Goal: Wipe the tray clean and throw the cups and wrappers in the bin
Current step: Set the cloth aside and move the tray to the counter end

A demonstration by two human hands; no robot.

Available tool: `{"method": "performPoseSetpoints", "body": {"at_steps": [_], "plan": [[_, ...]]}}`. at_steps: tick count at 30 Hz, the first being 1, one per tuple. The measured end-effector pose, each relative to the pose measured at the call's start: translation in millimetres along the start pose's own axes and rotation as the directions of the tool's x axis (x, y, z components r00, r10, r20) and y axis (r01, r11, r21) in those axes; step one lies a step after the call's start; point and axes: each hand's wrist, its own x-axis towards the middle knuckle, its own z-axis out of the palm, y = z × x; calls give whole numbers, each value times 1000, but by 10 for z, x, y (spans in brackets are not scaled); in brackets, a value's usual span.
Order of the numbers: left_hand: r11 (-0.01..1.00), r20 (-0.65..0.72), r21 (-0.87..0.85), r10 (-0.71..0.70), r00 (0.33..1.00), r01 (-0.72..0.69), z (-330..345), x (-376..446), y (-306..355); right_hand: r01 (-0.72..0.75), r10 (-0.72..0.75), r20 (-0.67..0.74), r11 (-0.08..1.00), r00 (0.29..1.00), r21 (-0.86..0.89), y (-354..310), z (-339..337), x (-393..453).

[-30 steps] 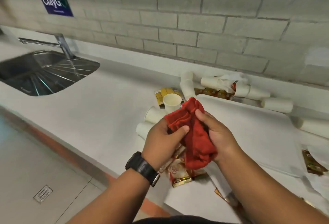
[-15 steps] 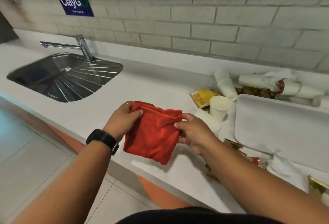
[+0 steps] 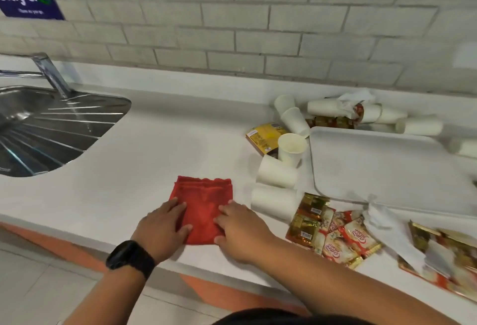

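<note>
White counter (image 3: pixel 154 149) bears tray (image 3: pixel 382 167), upright cup (image 3: pixel 291 149); both flat hands press red cloth (image 3: pixel 204 201).

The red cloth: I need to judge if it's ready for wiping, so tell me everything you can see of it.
The red cloth looks like soft woven fabric, folded into a roughly square pad with several layered edges showing along its far side. It lies flat on the white counter, near the front edge, left of the paper cups and apart from them. The left hand and right hand rest on its near corners, fingers fairly straight, pressing it down. No stains are visible.
</note>
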Motion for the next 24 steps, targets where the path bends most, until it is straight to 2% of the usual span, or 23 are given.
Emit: {"method": "performPoseSetpoints", "body": {"at_steps": [4,8,12,16,19,24], "plan": [[990,-184,-126,38,982,-62,-160,53,207,-22,29,-36,986,999,167,25,-262,-162],[940,-343,-236,156,926,-246,-338,66,716,-53,101,-145,952,984,302,181,-579,-406],[853,-440,-290,284,852,-434,-431,73,1298,-122,252,-268,898,930,422,473,-850,-683],[803,-410,-308,371,833,-510,-416,115,1928,-204,407,-355,848,842,489,974,-1097,-1066],[795,-350,-331,397,848,-508,-353,170,2315,-265,499,-372,808,783,526,1384,-1222,-1342],[819,-215,-419,329,920,-391,-192,408,2895,-389,590,-375,782,715,488,2246,-1363,-1799]]}}
